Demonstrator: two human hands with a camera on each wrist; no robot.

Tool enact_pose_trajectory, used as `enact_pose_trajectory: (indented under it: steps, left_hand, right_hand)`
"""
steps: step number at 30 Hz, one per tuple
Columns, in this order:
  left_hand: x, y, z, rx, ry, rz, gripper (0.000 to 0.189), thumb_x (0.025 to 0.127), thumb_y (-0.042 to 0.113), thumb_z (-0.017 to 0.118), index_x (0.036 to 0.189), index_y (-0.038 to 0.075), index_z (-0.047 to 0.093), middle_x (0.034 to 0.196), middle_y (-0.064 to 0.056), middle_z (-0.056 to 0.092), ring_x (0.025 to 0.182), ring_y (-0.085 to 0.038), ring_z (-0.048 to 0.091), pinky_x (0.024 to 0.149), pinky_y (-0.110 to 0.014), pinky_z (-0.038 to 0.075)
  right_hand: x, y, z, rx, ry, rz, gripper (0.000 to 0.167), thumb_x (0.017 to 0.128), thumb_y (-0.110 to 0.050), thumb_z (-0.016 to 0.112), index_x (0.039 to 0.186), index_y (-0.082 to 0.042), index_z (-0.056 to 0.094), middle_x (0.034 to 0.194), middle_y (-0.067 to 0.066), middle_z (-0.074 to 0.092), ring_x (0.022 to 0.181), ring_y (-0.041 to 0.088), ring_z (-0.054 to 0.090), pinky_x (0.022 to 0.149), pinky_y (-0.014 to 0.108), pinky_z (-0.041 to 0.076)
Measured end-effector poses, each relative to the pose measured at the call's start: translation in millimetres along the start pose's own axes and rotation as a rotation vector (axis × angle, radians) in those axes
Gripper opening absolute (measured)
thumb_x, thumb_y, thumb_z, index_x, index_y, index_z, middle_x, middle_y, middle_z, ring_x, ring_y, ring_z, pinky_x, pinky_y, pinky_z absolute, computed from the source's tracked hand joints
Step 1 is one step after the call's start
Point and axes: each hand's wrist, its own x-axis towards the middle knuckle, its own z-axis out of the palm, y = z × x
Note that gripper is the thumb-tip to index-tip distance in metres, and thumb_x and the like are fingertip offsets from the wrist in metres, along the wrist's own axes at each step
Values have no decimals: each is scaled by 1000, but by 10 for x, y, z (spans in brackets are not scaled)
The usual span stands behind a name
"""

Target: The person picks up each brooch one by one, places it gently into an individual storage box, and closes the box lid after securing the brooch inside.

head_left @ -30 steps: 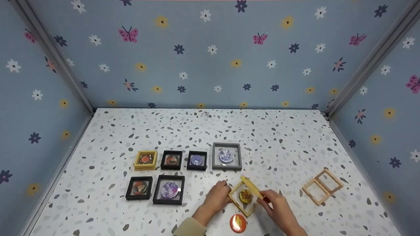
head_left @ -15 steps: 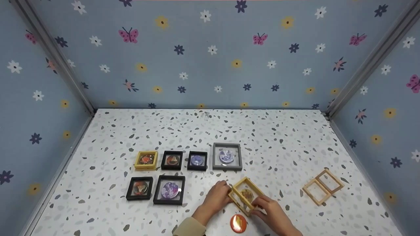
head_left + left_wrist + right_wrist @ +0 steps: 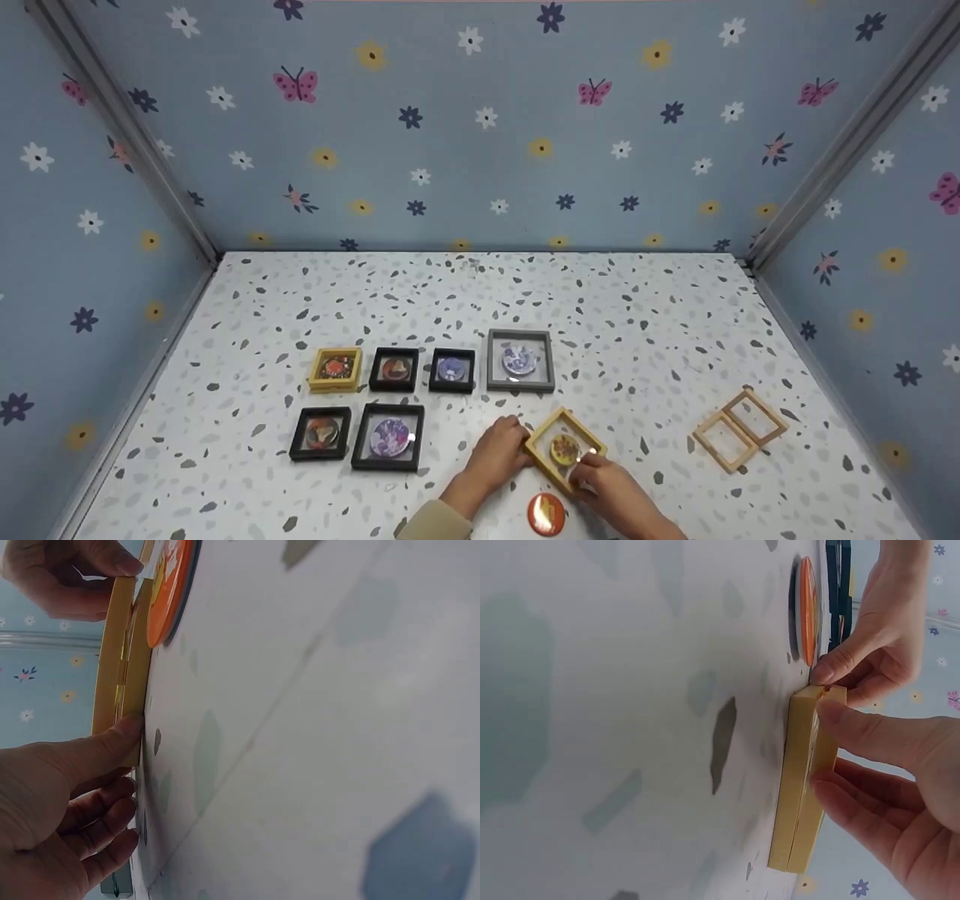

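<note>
A yellow display frame (image 3: 532,442) with clear film lies turned cornerwise on the table, a round yellow badge (image 3: 565,450) inside it. My left hand (image 3: 496,455) holds its left corner, the thumb (image 3: 120,736) against the lower half. With thumb and fingers my right hand (image 3: 611,491) pinches the upper half at the near right side. The two halves lie one over the other; in the left wrist view a narrow gap shows between them. Just in front of the frame, an orange badge (image 3: 546,514) lies on the table.
To the left stand black display frames (image 3: 388,437) holding round badges, a yellow one (image 3: 335,370) and a grey one (image 3: 520,361). An unfolded light-wood-coloured frame (image 3: 739,431) lies at right. Flower-patterned panels (image 3: 480,135) enclose the table (image 3: 637,300).
The frame's upper half has swung over from the right and come down onto the lower half. My right hand moved left and nearer with it; my left hand stayed at the left corner.
</note>
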Motion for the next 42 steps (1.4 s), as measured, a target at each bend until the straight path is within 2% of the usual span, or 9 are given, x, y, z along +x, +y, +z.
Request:
enact_pose_trajectory:
  steps: [8, 13, 16, 20, 28, 31, 33, 38, 42]
  left_hand:
    - [-7, 10, -18, 2, -30, -8, 26, 68, 20, 74, 87, 5, 65, 78, 2, 48, 73, -13, 47, 67, -26, 43]
    - [-36, 33, -44, 101, 15, 65, 33, 66, 19, 75, 94, 5, 62, 87, -3, 51, 79, -16, 50, 71, -29, 45]
    - [-47, 64, -64, 148, 47, 123, 35, 67, 17, 74, 97, 5, 60, 92, -4, 50, 85, -18, 50, 75, -30, 45]
    - [-56, 126, -102, 200, 36, 213, 28, 70, 16, 71, 94, 6, 59, 92, -3, 48, 86, -16, 49, 72, -27, 43]
    - [-62, 190, -64, 364, 64, 463, 14, 74, 14, 64, 88, 11, 61, 91, 3, 53, 82, -9, 50, 63, -18, 39]
    - [-62, 193, -54, 396, 51, 517, 11, 77, 13, 61, 88, 12, 63, 90, 4, 54, 81, -9, 50, 63, -18, 38]
    - [-65, 193, -50, 411, 37, 534, 11, 78, 13, 60, 88, 13, 64, 89, 5, 55, 80, -8, 50, 62, -17, 37]
    - [-72, 185, -34, 425, 5, 531, 10, 79, 16, 59, 87, 15, 65, 85, 6, 53, 77, -7, 48, 62, -18, 35]
    - [-77, 182, -34, 437, 20, 525, 9, 78, 16, 59, 84, 17, 66, 82, 8, 54, 75, -7, 49, 61, -19, 35]
  right_hand:
    - [-6, 2, -33, 4, -49, 6, 9, 73, -6, 68, 81, -8, 65, 78, -3, 52, 66, 8, 51, 55, 24, 44]
    - [-39, 22, -54, 6, -18, -21, 13, 73, -6, 69, 84, -8, 64, 84, 0, 53, 69, 12, 56, 57, 23, 46]
    - [-55, 46, -84, 9, -2, -24, 13, 73, -7, 69, 85, -9, 64, 84, -1, 54, 70, 11, 57, 58, 23, 47]
    - [-69, 81, -159, 17, 13, -4, 12, 74, -9, 68, 85, -10, 64, 83, -2, 54, 71, 12, 57, 59, 24, 47]
    - [-116, 202, -381, -68, 142, 79, 17, 73, -11, 70, 88, -10, 63, 86, -1, 57, 74, 16, 58, 60, 28, 47]
    - [-140, 272, -472, -94, 198, 108, 20, 73, -11, 70, 92, -10, 63, 89, 0, 58, 74, 17, 58, 59, 28, 48]
    - [-159, 314, -539, -104, 222, 152, 22, 74, -12, 70, 94, -10, 63, 91, 1, 58, 67, 15, 58, 55, 26, 47]
    - [-202, 452, -731, -161, 280, 258, 25, 73, -11, 71, 96, -9, 63, 93, 5, 59, 71, 17, 59, 59, 31, 48]
    - [-267, 611, -893, -219, 362, 248, 28, 71, -9, 72, 97, -3, 62, 92, 10, 60, 76, 23, 58, 61, 37, 48]
